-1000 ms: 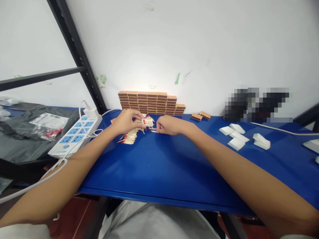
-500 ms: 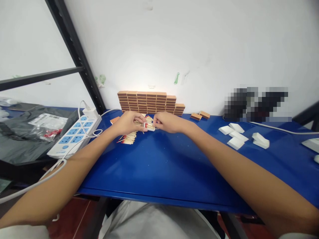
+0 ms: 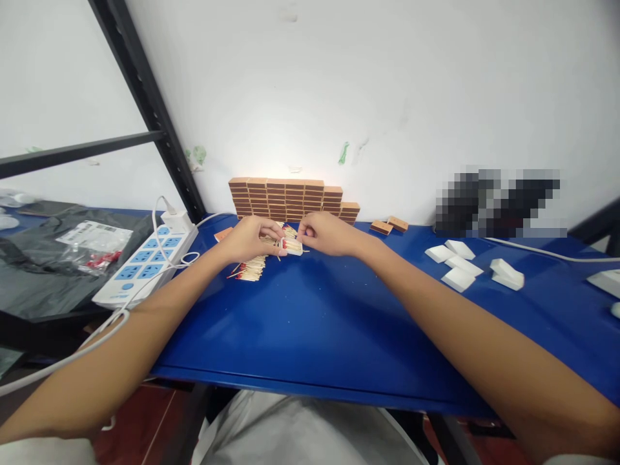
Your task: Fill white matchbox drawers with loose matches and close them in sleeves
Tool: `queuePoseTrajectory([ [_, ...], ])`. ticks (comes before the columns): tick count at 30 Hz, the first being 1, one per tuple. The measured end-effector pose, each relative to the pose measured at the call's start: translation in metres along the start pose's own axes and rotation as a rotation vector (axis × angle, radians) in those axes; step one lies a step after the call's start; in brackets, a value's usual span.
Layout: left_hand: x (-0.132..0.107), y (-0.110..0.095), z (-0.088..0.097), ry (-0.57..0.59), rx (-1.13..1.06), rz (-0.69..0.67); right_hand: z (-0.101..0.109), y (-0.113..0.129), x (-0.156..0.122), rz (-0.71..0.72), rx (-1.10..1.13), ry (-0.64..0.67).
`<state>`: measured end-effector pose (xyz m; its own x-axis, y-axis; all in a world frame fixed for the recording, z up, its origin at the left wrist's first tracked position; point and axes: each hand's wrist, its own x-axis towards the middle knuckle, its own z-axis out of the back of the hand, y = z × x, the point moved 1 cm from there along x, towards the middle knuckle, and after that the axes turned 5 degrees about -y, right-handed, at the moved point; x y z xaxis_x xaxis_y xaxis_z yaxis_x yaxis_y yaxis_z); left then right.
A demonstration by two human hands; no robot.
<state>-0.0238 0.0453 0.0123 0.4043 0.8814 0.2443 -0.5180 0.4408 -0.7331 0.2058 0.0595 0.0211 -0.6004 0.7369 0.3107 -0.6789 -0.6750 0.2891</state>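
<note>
Between my two hands is a small white matchbox tray [image 3: 293, 251] with red-headed matches lying in it. The thumb and fingers of my left hand [image 3: 252, 239] grip its left end. My right hand [image 3: 323, 234] is curled at the tray's right end, thumb and forefinger pressed together by the match ends; whatever they pinch is too small to make out. Loose matches [image 3: 250, 268] lie in a pile below my left hand, and more show behind the tray. An orange matchbox piece [image 3: 223, 234] is partly hidden behind my left hand.
A stack of brown matchboxes [image 3: 285, 199] stands against the wall. Two matchboxes [image 3: 382, 227] lie right of it. Several white trays [image 3: 461, 265] rest on the right of the blue table [image 3: 310, 336]. A power strip [image 3: 148, 261] with white cables and a grey plastic bag [image 3: 43, 271] are at left.
My right hand has lifted slightly and opened up more of the tray's right end to view. My left hand keeps its hold on the tray in the same place.
</note>
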Motion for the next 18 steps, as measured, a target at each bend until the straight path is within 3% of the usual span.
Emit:
queuePoseTrajectory([
  [3,0.001,0.0,0.003,-0.07,0.031,-0.025,0.001,-0.005,-0.001,-0.052,-0.021,0.016],
  [8,0.002,-0.001,0.009,-0.185,0.143,-0.046,-0.009,-0.014,0.0,-0.069,-0.001,0.159],
  [13,0.002,0.0,0.009,-0.192,0.184,-0.058,-0.013,-0.007,-0.002,-0.094,0.022,0.247],
  [18,0.003,0.003,0.009,-0.189,0.233,-0.077,0.001,0.009,-0.006,-0.111,0.007,0.355],
])
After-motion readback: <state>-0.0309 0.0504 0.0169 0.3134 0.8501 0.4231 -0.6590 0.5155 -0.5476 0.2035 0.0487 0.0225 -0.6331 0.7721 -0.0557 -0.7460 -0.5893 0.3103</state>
